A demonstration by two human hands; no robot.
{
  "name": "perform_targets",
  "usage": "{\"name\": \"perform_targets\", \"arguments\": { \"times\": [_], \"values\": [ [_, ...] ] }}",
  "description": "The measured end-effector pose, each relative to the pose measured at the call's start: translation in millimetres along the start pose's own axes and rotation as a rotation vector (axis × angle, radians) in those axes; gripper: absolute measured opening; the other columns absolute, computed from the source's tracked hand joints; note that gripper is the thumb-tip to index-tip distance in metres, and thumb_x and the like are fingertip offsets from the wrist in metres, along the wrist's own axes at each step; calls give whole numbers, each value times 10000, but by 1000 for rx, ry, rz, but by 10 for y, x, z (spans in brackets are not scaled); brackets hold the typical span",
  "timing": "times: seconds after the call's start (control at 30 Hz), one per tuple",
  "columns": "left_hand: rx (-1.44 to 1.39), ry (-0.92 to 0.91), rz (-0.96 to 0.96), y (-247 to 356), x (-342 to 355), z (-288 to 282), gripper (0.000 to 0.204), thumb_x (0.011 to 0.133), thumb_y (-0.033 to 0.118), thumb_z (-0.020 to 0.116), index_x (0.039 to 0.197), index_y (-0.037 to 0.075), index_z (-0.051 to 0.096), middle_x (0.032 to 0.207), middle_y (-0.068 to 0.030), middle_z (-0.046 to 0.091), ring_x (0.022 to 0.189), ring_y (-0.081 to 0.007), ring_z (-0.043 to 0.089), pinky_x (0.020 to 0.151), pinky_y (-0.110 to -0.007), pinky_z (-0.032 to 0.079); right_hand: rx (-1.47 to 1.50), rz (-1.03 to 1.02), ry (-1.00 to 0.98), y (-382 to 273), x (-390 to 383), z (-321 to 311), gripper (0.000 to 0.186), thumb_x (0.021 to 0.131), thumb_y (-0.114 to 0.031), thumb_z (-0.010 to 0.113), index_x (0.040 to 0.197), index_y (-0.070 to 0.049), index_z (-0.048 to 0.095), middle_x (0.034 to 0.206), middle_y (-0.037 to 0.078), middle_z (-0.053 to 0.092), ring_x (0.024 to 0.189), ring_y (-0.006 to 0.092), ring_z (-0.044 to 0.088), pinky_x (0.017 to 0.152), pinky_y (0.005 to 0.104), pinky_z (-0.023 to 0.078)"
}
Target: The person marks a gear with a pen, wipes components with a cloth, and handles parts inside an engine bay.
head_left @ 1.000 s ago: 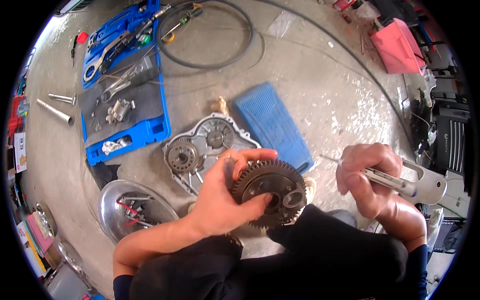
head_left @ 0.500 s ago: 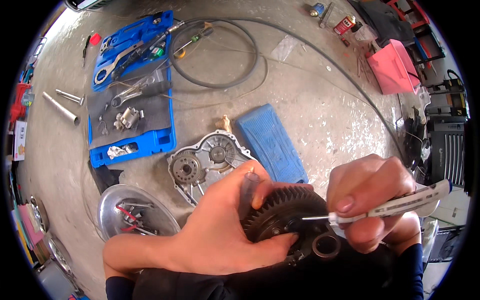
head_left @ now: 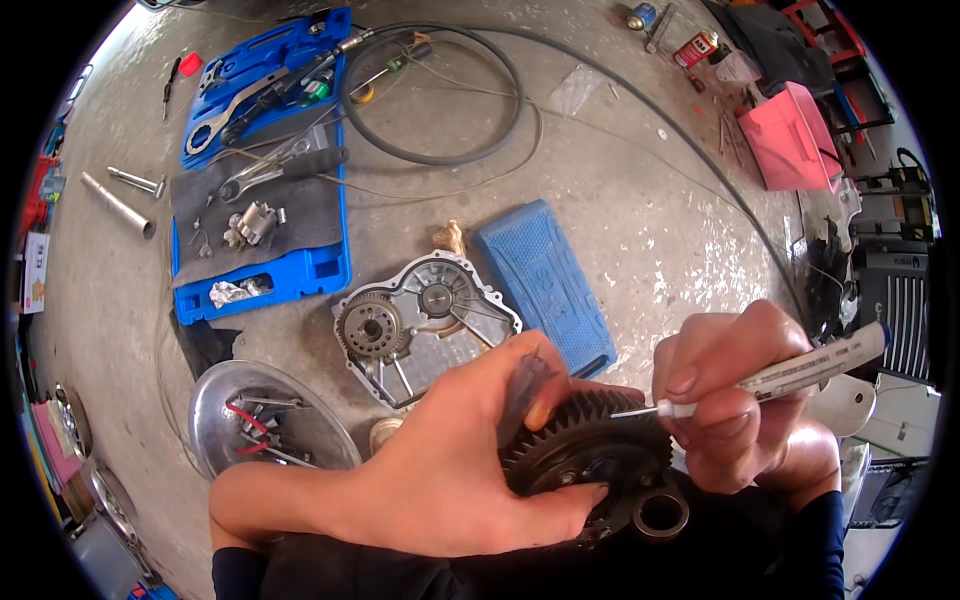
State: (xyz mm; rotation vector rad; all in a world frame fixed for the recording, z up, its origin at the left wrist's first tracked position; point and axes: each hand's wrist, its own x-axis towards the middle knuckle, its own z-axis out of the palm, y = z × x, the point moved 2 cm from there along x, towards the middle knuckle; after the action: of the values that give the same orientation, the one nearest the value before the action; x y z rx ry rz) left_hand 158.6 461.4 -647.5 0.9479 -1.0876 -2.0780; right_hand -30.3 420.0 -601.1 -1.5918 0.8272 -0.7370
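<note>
Centrally, a dark metal gear (head_left: 600, 450) lies within the grip of the left hand (head_left: 450, 460), just beyond the palm; the thumb presses across its lower face while the bent fingers reach over the upper toothed rim — the hand is thus closed around the gear, tilted above the dark-clothed lap; the right hand (head_left: 735, 400), to the right of the gear, pinches a white pen-shaped tool (head_left: 800, 375) between thumb and fingers; its thin metallic tip (head_left: 632, 413) points left over the gear's teeth, though contact cannot be told; the gear itself is round, with coarse teeth, a dull brown-black surface and a smooth, brighter ring (head_left: 660, 515) standing at its lower right; beyond the hands, a pale grey cast-metal cover (head_left: 450, 350) of irregular, flanged outline rests on the worn concrete floor (head_left: 630, 210), bearing a smaller toothed wheel (head_left: 370, 328) on its left part; beside it lies a blue plastic case (head_left: 545, 290), oblong and finely textured; to the left stand a shiny metal bowl (head_left: 222, 440) with red-handled tools inside and — farther off — an open blue toolbox (head_left: 312, 272), partly covered by dark cloth (head_left: 305, 225).
</note>
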Motion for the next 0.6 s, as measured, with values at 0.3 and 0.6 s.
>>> {"name": "perform_targets", "arguments": {
  "times": [0.3, 0.6],
  "values": [
    [-28, 5, 74, -91, -1, -26, 525, 666, -47, 803, 871, 82, 336, 1161, -226, 609, 1035, -178, 599, 870, -309, 512, 135, 94, 36, 70, 21, 14, 222, 886, -213, 658, 942, -27, 549, 746, 81, 579, 550, 126, 518, 469, 252, 403],
    [-243, -23, 110, -33, 9, -15, 473, 741, -61, 720, 890, 67, 290, 1280, -327, 528, 1172, -245, 551, 960, -325, 469, 676, 455, 220, 162, 219, -52, 348, 1002, -438, 439, 929, -102, 493, 591, -18, 336, 407, 47, 264, 357, 205, 187]
  ]
}}
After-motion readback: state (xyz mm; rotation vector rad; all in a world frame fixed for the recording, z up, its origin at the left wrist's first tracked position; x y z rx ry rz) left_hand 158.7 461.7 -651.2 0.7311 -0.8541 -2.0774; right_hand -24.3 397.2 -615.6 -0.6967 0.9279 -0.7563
